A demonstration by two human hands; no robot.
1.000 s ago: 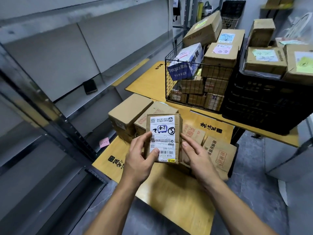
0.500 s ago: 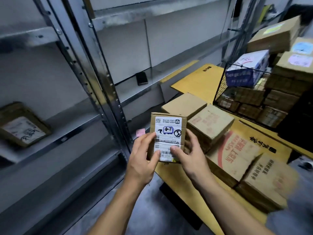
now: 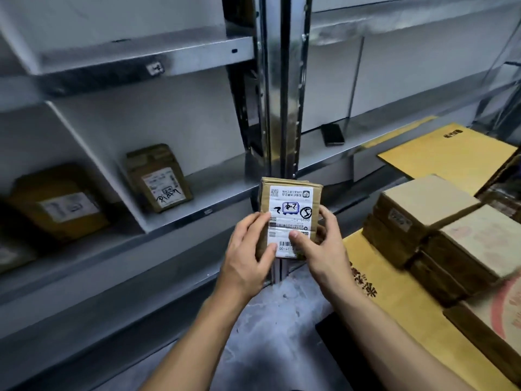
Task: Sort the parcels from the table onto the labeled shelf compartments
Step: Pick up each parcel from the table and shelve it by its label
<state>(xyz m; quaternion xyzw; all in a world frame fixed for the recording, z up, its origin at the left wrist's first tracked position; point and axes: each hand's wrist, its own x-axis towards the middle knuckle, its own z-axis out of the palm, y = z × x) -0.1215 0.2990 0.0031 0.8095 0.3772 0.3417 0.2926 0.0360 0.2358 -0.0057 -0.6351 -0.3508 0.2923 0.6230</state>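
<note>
Left of the metal post [image 3: 282,108], a blurred parcel [image 3: 60,204] and a shelved parcel [image 3: 159,179] have come into view on the shelf [image 3: 214,193] as the person turns from the desk. In front of the post, the small parcel [image 3: 290,213] is held clear of the desk. The left grip [image 3: 248,249] pinches its left edge and the right grip [image 3: 321,246] its right, thumb on the label. Right of the post, the desk [image 3: 394,306] and its stacked boxes [image 3: 428,210] have slid aside. Pickup looks done; choosing the compartment comes next.
</note>
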